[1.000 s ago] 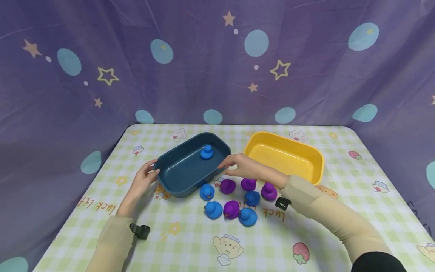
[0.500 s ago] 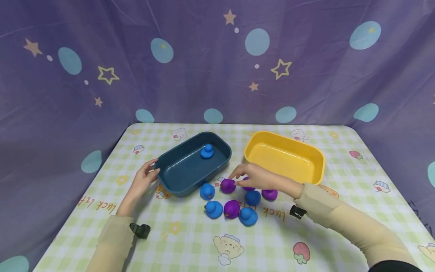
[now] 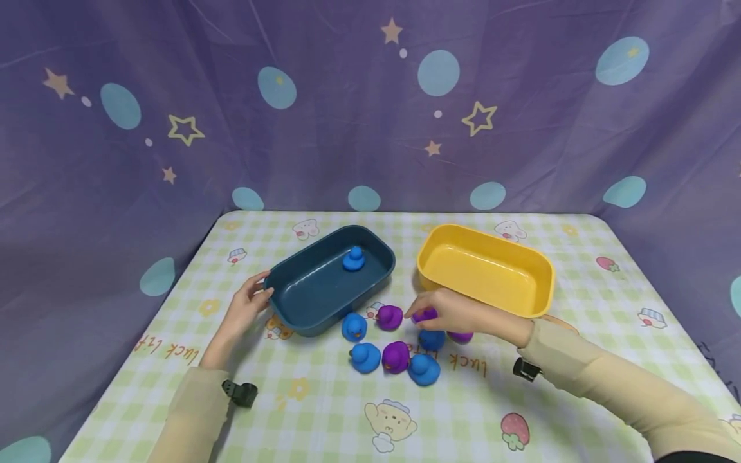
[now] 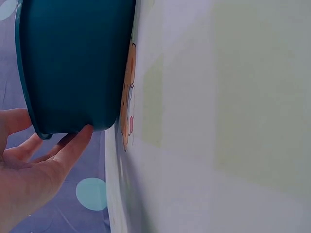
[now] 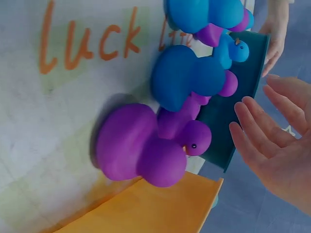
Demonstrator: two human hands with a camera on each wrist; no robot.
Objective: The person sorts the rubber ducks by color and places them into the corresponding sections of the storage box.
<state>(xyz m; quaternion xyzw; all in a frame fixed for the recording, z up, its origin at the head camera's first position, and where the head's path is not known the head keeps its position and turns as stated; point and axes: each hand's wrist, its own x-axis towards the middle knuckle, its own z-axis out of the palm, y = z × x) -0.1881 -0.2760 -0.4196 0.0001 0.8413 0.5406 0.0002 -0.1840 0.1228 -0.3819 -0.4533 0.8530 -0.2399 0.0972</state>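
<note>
My left hand holds the near-left end of the dark teal bin, its fingers and thumb at the rim and the outer wall just below it. A blue rubber duck sits inside that bin. My right hand hovers over a purple rubber duck, partly covering it; nothing shows in its grasp. In the right wrist view its fingers are spread, apart from the ducks. Close below it are a blue duck and another purple duck, both partly hidden.
Left of my right hand lies a purple duck, beside a blue duck. Nearer stand a blue duck, a purple duck and a blue duck. A yellow bin stands behind my right hand on the checked tablecloth.
My right hand has moved away from the teal bin's edge, toward the near right, over the purple ducks. My left hand stays at the bin's end.
</note>
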